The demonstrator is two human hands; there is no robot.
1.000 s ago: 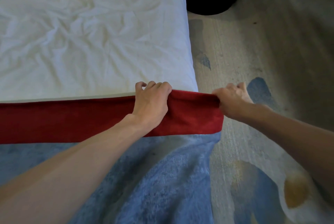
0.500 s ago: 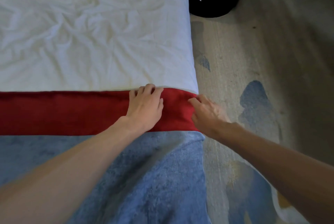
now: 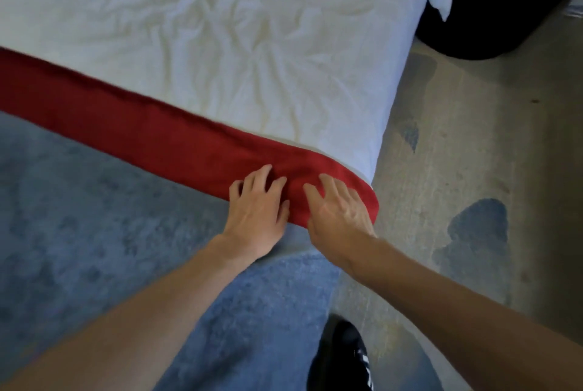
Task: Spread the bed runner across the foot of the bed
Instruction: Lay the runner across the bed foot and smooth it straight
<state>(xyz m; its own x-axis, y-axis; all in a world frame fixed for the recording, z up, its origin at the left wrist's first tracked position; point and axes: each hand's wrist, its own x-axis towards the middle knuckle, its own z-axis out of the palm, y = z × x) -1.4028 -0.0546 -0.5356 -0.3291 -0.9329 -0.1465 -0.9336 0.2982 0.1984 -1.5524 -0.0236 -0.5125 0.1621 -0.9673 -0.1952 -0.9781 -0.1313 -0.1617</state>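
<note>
While red runner is lying across bed beside blue blanket, left hand and right hand are pressing flat, fingers spread, gripping nothing, on runner's end at bed edge.

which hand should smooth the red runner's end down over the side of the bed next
Right hand, probably: it lies flat on the runner nearest the bed's edge, while the left hand sits further in.
</note>
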